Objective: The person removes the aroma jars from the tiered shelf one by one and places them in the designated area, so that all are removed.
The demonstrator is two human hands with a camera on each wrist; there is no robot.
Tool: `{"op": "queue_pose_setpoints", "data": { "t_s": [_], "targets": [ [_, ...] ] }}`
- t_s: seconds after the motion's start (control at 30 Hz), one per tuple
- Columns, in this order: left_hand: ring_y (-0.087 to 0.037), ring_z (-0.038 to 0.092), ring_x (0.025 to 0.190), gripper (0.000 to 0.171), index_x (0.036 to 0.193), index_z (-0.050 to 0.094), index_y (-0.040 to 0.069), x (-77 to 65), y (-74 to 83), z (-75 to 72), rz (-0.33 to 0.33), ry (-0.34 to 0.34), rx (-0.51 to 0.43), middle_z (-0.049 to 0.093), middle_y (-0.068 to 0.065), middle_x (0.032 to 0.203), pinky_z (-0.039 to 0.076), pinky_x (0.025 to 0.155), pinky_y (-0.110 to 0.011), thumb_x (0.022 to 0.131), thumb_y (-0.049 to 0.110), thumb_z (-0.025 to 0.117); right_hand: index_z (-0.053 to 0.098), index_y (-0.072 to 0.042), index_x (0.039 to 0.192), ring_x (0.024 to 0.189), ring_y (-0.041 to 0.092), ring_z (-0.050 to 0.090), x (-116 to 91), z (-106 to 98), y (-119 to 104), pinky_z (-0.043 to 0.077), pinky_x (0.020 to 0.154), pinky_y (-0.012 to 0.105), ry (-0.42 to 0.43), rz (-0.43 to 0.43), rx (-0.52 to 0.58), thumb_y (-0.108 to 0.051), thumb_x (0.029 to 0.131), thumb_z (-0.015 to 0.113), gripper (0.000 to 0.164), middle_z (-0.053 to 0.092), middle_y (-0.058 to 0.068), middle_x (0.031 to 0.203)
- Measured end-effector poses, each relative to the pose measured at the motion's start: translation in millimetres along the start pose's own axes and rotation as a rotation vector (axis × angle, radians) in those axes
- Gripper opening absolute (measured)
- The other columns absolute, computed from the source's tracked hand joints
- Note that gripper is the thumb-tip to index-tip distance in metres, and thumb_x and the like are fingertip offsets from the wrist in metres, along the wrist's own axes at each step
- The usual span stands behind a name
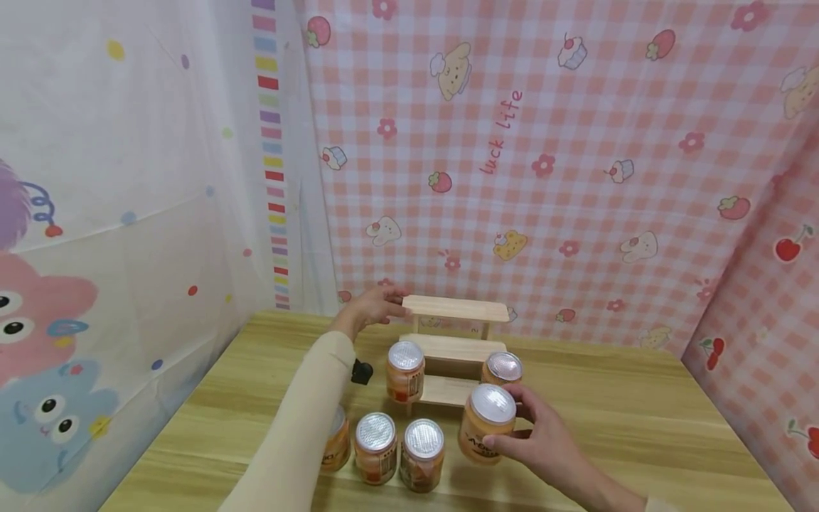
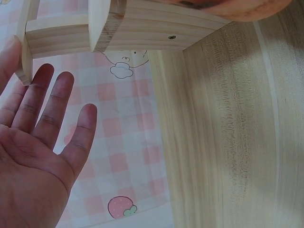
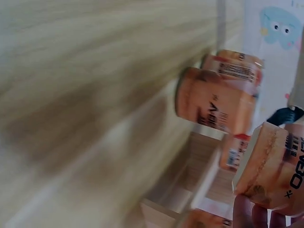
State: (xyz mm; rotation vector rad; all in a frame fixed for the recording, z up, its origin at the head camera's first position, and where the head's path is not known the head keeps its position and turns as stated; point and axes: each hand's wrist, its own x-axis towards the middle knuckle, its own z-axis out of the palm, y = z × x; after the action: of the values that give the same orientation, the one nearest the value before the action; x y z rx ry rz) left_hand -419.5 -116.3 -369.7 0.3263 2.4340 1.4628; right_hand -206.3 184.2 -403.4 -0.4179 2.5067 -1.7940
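My left hand (image 1: 371, 307) is at the left end of the top board of a small three-tier wooden shelf (image 1: 456, 308). Thumb and fingers sit on either side of that board's end (image 2: 24, 66), the other fingers extended. With my right hand (image 1: 544, 434) I grip an orange jar with a silver lid (image 1: 480, 434), thumb in front, fingers behind it. The jar is in front of the shelf's right side. Similar jars stand at the lower tier's left end (image 1: 405, 384) and right end, where the right jar (image 1: 503, 366) is partly hidden by the held one.
In front of the shelf stand several more jars: one at the left (image 1: 337, 448) partly behind my left sleeve (image 1: 301, 419), then a middle jar (image 1: 375, 448) and a right one (image 1: 422, 455). Patterned cloths (image 1: 544, 206) hang behind and beside the wooden table (image 1: 640, 412).
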Motion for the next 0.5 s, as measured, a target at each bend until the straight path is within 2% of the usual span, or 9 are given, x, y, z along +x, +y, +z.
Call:
{"op": "queue_pose_setpoints", "data": {
  "t_s": [0.23, 0.5],
  "targets": [
    [-0.033, 0.052, 0.126, 0.057, 0.145, 0.048, 0.005, 0.2, 0.5, -0.2, 0.002, -0.008, -0.009, 0.049, -0.019, 0.143, 0.048, 0.099, -0.044, 0.094, 0.016, 0.07, 0.05, 0.0, 0.131, 0.11, 0.027, 0.057, -6, 5, 23, 0.056, 0.08, 0.031, -0.019, -0.002, 0.017, -0.011, 0.076, 0.086, 0.066, 0.057, 0.016, 0.123],
    [-0.033, 0.052, 0.125, 0.055, 0.144, 0.05, 0.005, 2.8, -1.2, -0.1, 0.006, -0.001, 0.003, 0.05, -0.02, 0.141, 0.049, 0.098, -0.043, 0.094, 0.016, 0.07, 0.049, 0.004, 0.129, 0.108, 0.028, 0.058, -8, 12, 47, 0.057, 0.078, 0.028, -0.043, -0.009, 0.018, -0.006, 0.072, 0.087, 0.069, 0.057, 0.018, 0.12]
  ]
}}
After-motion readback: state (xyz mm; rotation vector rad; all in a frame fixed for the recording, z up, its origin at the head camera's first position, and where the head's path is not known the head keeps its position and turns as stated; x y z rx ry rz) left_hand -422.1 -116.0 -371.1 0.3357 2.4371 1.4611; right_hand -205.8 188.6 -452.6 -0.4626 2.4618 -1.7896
